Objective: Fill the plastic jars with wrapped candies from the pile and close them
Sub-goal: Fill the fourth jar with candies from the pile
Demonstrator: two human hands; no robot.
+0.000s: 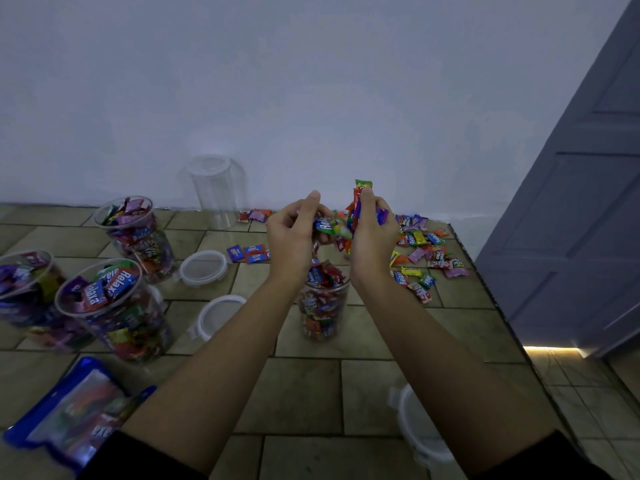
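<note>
A clear plastic jar [322,306], open and nearly full of wrapped candies, stands on the tiled floor below my hands. My left hand [294,233] and my right hand [370,233] are cupped together just above its mouth, both holding a handful of colourful wrapped candies [334,226]. The candy pile [420,251] lies scattered to the right by the wall. Three other filled, lidless jars [138,233] [114,306] [24,289] stand at the left. An empty clear jar [216,188] stands against the wall.
Two white lids [204,266] [218,315] lie on the floor between the jars, and another lid [419,420] lies near my right forearm. A blue candy bag [72,414] lies at the lower left. A grey door [581,202] is at the right.
</note>
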